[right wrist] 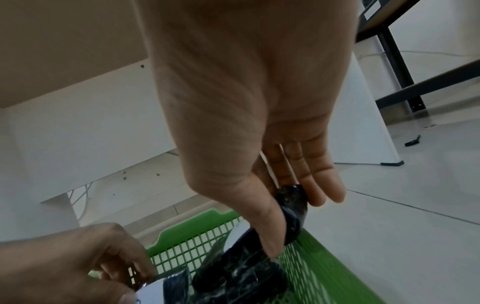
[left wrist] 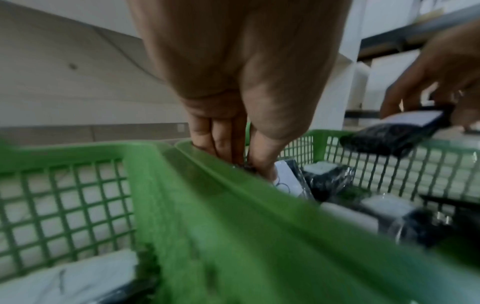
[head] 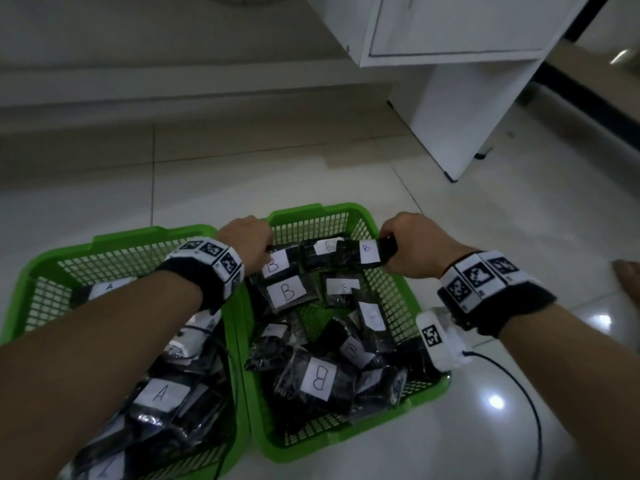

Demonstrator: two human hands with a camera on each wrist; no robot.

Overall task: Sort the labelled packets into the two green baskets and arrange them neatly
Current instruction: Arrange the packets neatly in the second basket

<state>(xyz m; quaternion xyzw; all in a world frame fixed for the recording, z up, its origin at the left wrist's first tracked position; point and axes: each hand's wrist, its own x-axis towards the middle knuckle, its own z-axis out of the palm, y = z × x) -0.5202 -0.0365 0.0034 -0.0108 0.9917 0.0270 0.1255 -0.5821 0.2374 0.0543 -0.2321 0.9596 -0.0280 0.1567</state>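
Two green baskets stand side by side on the floor. The left basket (head: 114,239) holds black packets labelled A (head: 160,393). The right basket (head: 311,211) holds several black packets labelled B (head: 320,375). My left hand (head: 249,242) pinches the edge of a B packet (head: 277,265) at the right basket's far left corner; the pinch also shows in the left wrist view (left wrist: 241,162). My right hand (head: 408,244) grips another B packet (head: 367,252) by its end, above the far right corner, thumb and fingers (right wrist: 309,185) around it.
A white cabinet (head: 450,98) stands on the tiled floor beyond the baskets to the right. A black cable (head: 530,410) runs across the floor by my right forearm. A bare foot (head: 628,275) shows at the right edge.
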